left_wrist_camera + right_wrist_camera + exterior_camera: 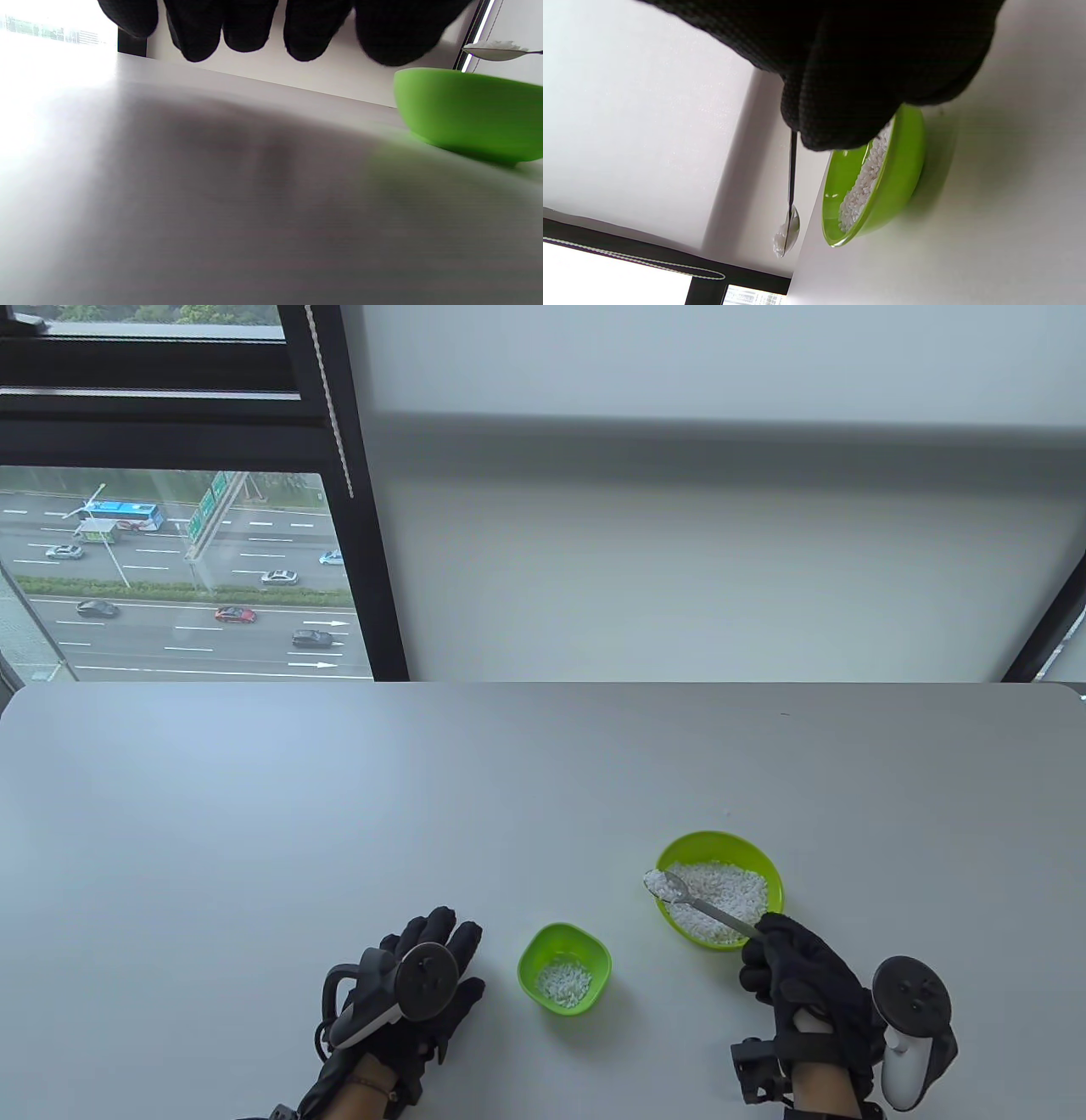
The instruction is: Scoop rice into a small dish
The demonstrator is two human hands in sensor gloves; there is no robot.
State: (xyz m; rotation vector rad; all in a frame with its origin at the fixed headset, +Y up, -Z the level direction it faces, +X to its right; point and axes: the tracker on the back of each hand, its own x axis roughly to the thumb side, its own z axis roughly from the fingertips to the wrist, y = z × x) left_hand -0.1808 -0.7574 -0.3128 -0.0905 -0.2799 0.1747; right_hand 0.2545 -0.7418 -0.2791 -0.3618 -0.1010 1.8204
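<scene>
1. Right hand [802, 984] pinches the spoon [700, 904] by its handle, fingers closed around it.
2. The spoon's bowl, heaped with rice [657, 882], sits over the left rim of the big green bowl [768, 872].
3. The small dish [565, 969] with a little rice waits between the hands.
4. Left hand [416, 993] rests flat on the table [339, 814], fingers spread, holding nothing.

No text, label, brand or number can be read in these pictures. Through the window in the table view, green road signs [206, 509] stand over the highway, but their writing is too small to read. A blue bus [125, 514] on the road has markings on its side, also too small to make out.
</scene>
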